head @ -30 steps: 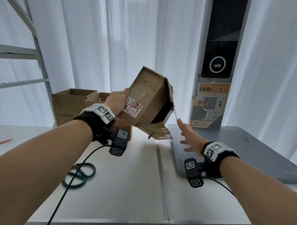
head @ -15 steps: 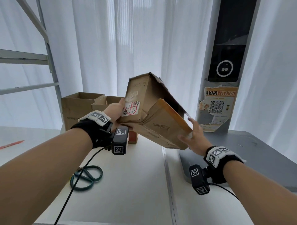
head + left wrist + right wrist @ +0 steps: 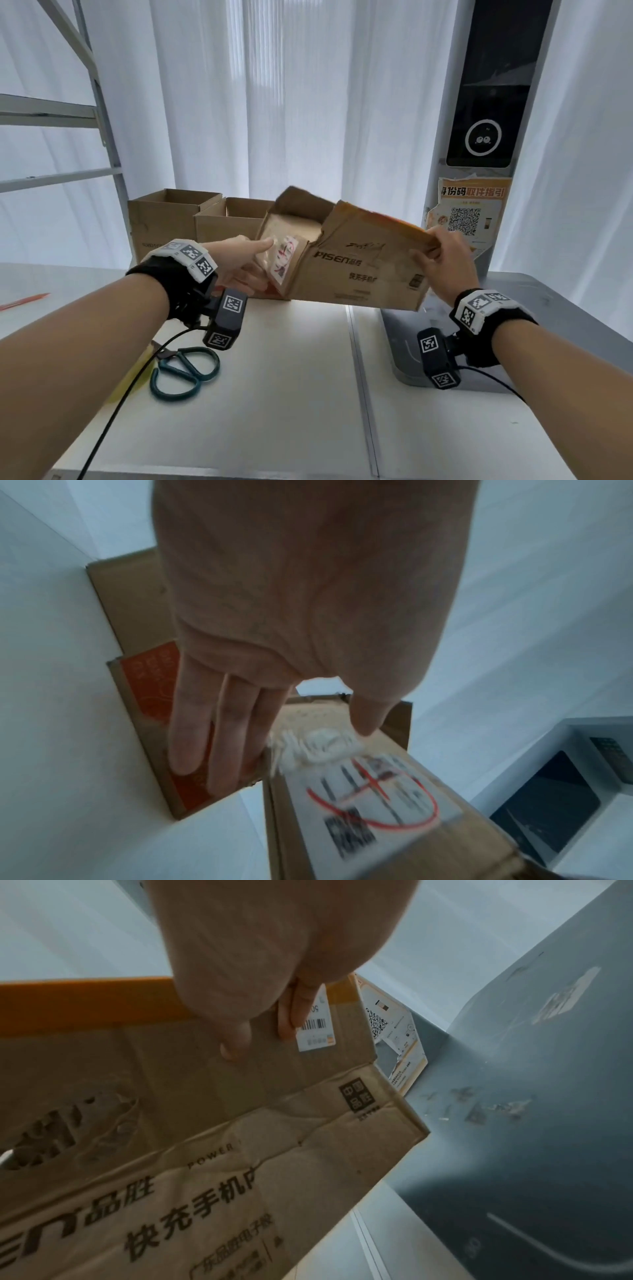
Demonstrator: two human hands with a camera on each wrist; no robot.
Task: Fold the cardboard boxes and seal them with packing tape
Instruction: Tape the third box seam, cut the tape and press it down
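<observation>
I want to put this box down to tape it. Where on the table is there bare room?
Bare white tabletop lies between the scissors and the grey base plate, below the held box. The back left is crowded by two open boxes.

My head camera is looking forward and down over the bench (image 3: 281,394); both wrist cameras are peering close along my palms, all 3 sharing the cardboard box (image 3: 356,270).

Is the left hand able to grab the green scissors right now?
Probably not yet. The left hand is busy holding the printed cardboard box up off the table. The scissors lie uncovered on the table just below that forearm, so once the hand lets go, nothing looks in the way.
</observation>
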